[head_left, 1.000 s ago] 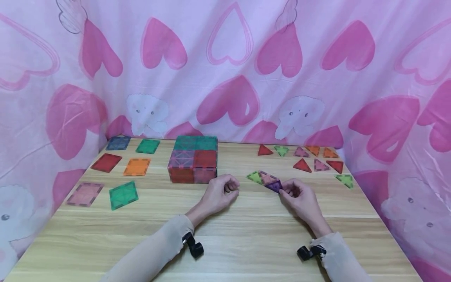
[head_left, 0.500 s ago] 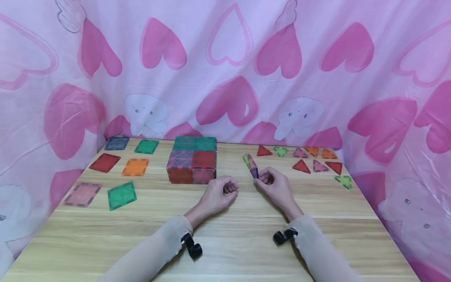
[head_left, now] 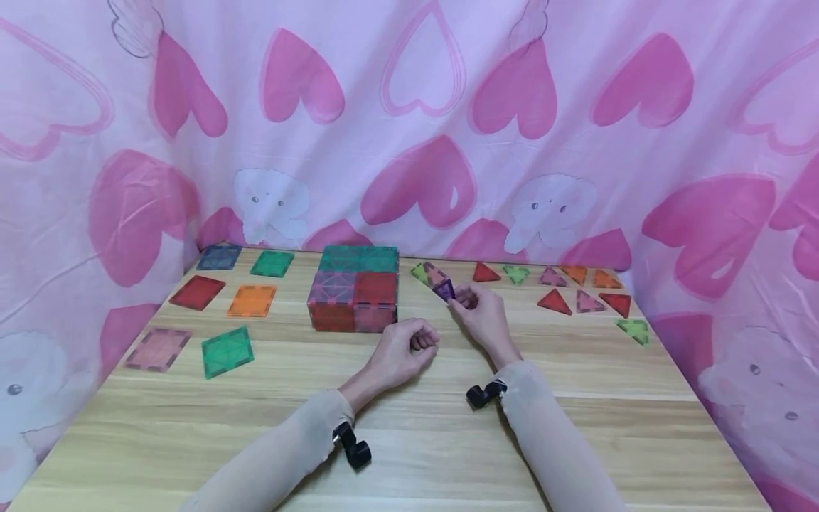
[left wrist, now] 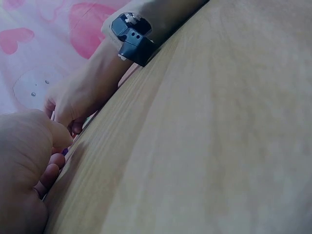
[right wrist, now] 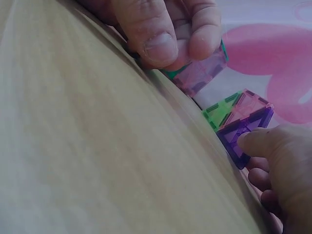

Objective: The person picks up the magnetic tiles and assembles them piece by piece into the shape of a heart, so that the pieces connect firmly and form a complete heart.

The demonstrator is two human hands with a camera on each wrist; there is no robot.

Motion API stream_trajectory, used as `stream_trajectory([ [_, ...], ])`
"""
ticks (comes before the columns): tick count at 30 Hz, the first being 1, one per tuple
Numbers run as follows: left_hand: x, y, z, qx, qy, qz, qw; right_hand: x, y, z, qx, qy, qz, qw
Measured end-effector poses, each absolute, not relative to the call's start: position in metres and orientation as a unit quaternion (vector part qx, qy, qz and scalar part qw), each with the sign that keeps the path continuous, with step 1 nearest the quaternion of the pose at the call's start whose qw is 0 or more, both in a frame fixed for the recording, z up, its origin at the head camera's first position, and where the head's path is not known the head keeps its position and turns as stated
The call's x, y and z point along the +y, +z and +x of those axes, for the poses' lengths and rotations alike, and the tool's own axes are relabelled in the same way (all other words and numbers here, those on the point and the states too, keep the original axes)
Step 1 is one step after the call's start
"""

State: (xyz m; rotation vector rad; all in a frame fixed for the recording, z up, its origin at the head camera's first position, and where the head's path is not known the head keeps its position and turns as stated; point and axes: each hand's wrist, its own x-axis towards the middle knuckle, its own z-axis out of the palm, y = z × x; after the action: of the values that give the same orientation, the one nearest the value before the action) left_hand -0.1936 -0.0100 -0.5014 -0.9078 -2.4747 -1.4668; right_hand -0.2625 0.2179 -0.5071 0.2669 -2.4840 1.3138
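My right hand (head_left: pixel 483 316) pinches a purple triangular magnetic tile (right wrist: pixel 239 131) between thumb and fingers. A pink triangular tile (right wrist: pixel 247 108) and a green one (right wrist: pixel 221 112) are joined to it in a row, leading away to the left. In the head view this strip of tiles is right of a box-shaped block of square tiles (head_left: pixel 374 288), apart from it. My left hand (head_left: pixel 402 350) rests on the table in front of the block's right corner. Its fingers are loosely curled, with nothing seen in them.
Several flat square tiles, among them an orange one (head_left: pixel 252 301) and a green one (head_left: pixel 227 353), lie on the left of the table (head_left: pixel 435 441). Loose triangular tiles, including a red one (head_left: pixel 554 301), lie at the back right. A pink curtain (head_left: pixel 307 156) hangs behind.
My right hand has carried the joined triangular tiles left and away from me, towards the block, turning them on the way. My left hand has stayed in place.
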Motion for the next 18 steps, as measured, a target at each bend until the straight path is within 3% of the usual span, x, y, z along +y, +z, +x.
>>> stream_trajectory([
  [18, -0.01, -0.501, -0.192, -0.82, -0.486, -0.297, 0.057, 0.232, -0.504, -0.253, -0.841, 0.514, 0.106, 0.13],
])
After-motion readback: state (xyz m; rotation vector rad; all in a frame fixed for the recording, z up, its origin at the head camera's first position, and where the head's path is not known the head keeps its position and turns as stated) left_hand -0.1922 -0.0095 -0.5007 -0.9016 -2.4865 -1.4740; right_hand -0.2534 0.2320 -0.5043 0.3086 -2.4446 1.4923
